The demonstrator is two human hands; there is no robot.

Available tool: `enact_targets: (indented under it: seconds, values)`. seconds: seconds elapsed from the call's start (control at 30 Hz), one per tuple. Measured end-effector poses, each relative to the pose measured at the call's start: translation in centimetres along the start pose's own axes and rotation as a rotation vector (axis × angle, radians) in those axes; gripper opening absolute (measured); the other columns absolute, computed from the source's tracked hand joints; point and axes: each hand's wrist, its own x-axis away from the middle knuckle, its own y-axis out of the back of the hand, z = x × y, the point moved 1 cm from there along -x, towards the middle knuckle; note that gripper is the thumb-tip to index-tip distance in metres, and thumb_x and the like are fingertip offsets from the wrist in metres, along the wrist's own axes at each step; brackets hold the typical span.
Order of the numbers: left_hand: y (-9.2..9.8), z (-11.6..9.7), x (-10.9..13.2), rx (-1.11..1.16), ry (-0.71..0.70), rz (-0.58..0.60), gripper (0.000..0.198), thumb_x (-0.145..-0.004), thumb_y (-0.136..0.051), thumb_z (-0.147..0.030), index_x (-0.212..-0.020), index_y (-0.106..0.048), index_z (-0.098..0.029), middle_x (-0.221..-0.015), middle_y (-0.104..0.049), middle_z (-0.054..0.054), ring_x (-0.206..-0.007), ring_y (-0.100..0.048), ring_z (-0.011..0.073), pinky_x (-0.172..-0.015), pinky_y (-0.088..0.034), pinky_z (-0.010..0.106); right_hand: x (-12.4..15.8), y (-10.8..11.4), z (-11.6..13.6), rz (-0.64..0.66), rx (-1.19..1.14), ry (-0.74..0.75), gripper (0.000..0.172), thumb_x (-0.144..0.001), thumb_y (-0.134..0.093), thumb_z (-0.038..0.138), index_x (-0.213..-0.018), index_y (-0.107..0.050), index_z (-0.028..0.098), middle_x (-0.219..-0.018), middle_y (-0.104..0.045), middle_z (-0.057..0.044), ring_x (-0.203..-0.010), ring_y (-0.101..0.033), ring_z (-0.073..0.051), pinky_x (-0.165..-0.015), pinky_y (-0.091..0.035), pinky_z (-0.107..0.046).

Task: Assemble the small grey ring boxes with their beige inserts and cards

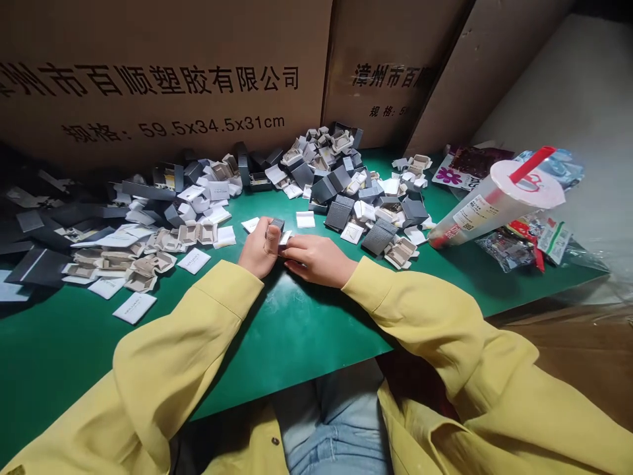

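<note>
At the centre of the clock face, twelve pointing away from the wearer: one small dark-grey rectangular card box (278, 224), mostly covered by fingers, above the green smooth tabletop (306, 330).

Left hand (258, 249): closed around the box, thumb upright along its near side. Right hand (319, 258): fingers curled in at three o'clock, tips meeting the box's near end; whether they pinched it could not be told. A scrap of white material (285, 238) showed between the hands, its nature unclear.

Handling note, as judged: the card looked thin, so a light, even left grip probably suited it best, with the right fingertips squared to the edge and pressure kept off the corners.

One o'clock, near: one loose white flat square piece (305, 219). One to two o'clock: a heap of dark-grey card boxes (340, 212) mixed with beige folded-paper inserts (401, 253). Nine to ten o'clock: a second spread, of dark boxes, inserts and white pads. Nine o'clock: one white printed flat pad (194, 260); eight o'clock, another.

Three o'clock, well apart: one tall pale lidded drink cup (469, 216) with red straw (533, 163), snack packets (507, 248) beside it. Twelve o'clock, rearmost: brown cardboard cartons (198, 39) lettered in black.
</note>
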Motion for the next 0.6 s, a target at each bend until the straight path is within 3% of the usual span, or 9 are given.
enact_targets:
  seconds: [0.2, 0.4, 0.6]
  values:
    - [0.2, 0.1, 0.1, -0.011, -0.005, -0.003, 0.069, -0.074, -0.004, -0.074, -0.084, -0.044, -0.019, -0.068, -0.050, 0.002, -0.065, -0.049, 0.0166, -0.058, -0.039, 0.028, 0.0, 0.0, -0.2, -0.063, -0.142, -0.053, 0.019, -0.083, -0.048, 0.021, -0.088, -0.065, 0.016, -0.093, -0.064, -0.007, -0.085, -0.056, -0.016, -0.073, -0.042, -0.026]
    - [0.2, 0.1, 0.1, 0.178, 0.105, 0.063, 0.069, -0.070, -0.005, -0.076, -0.090, -0.041, -0.020, -0.064, -0.046, 0.000, -0.043, -0.048, 0.0120, -0.039, -0.038, 0.024, -0.2, -0.3, -1.1, -0.305, -0.594, -0.354, 0.019, -0.083, -0.048, 0.020, -0.083, -0.066, 0.015, -0.089, -0.067, -0.005, -0.084, -0.061, -0.013, -0.079, -0.046, -0.024]
    - [0.4, -0.6, 0.3, 0.217, 0.044, 0.112, 0.066, -0.075, -0.013, -0.073, -0.097, -0.046, -0.020, -0.062, -0.049, 0.000, -0.041, -0.049, 0.0109, -0.038, -0.040, 0.023, -0.3, -0.7, -0.9, -0.357, -0.556, -0.332, 0.017, -0.082, -0.050, 0.024, -0.084, -0.066, 0.017, -0.092, -0.066, -0.005, -0.090, -0.058, -0.015, -0.085, -0.044, -0.029]
